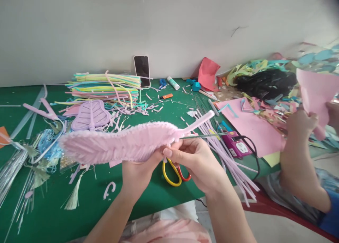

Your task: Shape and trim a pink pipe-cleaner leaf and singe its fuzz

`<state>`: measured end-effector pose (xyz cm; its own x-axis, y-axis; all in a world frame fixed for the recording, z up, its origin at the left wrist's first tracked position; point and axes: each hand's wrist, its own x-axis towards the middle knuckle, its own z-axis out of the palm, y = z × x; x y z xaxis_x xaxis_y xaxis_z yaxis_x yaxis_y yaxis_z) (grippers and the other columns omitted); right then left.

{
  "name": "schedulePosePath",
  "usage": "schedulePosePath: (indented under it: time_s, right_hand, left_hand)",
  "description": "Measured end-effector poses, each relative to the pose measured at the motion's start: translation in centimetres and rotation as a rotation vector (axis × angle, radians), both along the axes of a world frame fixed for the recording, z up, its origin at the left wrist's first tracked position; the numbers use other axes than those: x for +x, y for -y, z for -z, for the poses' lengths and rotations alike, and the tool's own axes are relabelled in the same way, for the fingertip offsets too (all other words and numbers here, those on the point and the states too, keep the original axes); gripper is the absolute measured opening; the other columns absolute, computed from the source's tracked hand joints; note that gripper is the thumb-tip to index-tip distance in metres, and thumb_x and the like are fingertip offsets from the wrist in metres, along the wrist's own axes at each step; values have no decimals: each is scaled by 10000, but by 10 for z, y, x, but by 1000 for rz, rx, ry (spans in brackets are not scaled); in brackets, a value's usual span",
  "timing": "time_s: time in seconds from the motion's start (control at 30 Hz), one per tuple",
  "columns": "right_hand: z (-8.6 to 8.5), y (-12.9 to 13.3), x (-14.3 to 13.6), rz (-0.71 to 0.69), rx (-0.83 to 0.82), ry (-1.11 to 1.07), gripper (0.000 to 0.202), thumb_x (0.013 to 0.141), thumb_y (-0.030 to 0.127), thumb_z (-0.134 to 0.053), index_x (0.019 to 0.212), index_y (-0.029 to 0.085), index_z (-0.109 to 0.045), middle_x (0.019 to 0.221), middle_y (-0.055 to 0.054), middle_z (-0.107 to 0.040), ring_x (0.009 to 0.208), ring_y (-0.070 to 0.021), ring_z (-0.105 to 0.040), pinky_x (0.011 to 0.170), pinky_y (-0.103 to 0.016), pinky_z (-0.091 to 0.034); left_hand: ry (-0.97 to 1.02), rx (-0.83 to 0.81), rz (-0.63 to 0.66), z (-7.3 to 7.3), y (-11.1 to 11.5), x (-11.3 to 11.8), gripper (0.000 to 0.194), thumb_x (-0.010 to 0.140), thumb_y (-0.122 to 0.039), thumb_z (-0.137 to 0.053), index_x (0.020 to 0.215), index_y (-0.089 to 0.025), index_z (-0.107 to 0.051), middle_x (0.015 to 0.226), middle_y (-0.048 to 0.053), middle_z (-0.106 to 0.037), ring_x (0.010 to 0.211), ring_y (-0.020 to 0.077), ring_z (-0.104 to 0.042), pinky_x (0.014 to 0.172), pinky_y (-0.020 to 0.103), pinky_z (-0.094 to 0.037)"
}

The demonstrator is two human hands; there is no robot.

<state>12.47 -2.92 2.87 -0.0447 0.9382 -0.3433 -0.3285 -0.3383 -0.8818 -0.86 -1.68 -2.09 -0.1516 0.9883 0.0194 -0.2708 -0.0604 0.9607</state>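
A long pink feather made of fuzzy pipe cleaners (116, 142) is held up in front of me, its wide tip to the left and its stem pointing up to the right. My left hand (143, 170) grips it from below near the stem end. At the base of the feather, my right hand (194, 158) pinches with thumb and fingers, close to thin wires that run out to the right. What exactly lies between those fingertips is partly hidden. Scissors with yellow and red handles (172, 174) lie on the table behind my hands.
Pipe cleaner bundles (103, 89), a purple leaf-shaped piece (91, 116) and a phone (142, 70) stand or lie at the back. Loose lilac pipe cleaners (238, 179) and a magenta power strip (237, 144) are right. Another person's hand (302, 123) holds pink paper (317, 95).
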Motion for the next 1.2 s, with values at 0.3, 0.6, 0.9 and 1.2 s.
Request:
schedulePosePath:
  time_s: [0.3,0.6,0.9,1.2]
  right_hand:
    - [2,-4,3,-117,-86,-239,346,494,288,-932,528,134,-624,493,66,-476,460,-40,-398,459,-207,-277]
    - [17,-6,11,-188,-133,-338,343,586,310,-903,610,137,-608,499,74,-441,472,-36,-356,422,-167,-252]
    - [28,3,-6,164,88,-29,319,625,369,-877,742,168,-658,618,42,-575,461,-49,-430,406,-182,-334]
    - [25,3,-12,184,107,-56,284,688,346,-831,681,166,-612,550,75,-479,408,-26,-353,372,-172,-249]
  left_hand:
    - [38,-104,-23,-7,0,5,244,523,-166,-903,628,-206,-686,631,-31,-702,748,235,-741,706,306,-634]
    - [44,-170,134,3,-8,-2,300,514,-213,-911,510,-200,-612,576,-8,-670,785,273,-719,777,403,-617]
    - [293,-126,178,-1,-15,6,275,684,-217,-855,917,-223,-709,884,-19,-734,944,168,-692,834,265,-561]
    - [313,-135,238,-2,-12,6,292,714,-190,-838,962,-238,-692,883,-37,-737,898,141,-696,812,241,-551]
